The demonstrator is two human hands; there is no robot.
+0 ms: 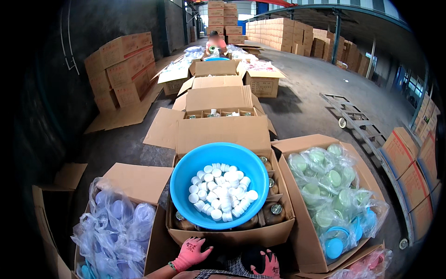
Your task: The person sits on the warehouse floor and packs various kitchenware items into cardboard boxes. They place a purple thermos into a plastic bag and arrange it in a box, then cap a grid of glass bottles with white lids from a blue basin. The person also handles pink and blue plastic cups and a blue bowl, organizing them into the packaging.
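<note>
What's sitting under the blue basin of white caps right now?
The blue basin rests on an open cardboard box of brown bottles with metal-sealed tops, visible around its rim. Bottles directly beneath are hidden.

a grey concrete floor (306, 102) carries rows of open cardboard boxes (218, 130) and a trolley (353, 121).

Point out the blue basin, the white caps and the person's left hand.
blue basin (186, 168): head view, bare inner wall at left.
white caps (222, 190): head view, middle of the pile.
left hand (191, 253): head view, back of the pink glove.
</note>
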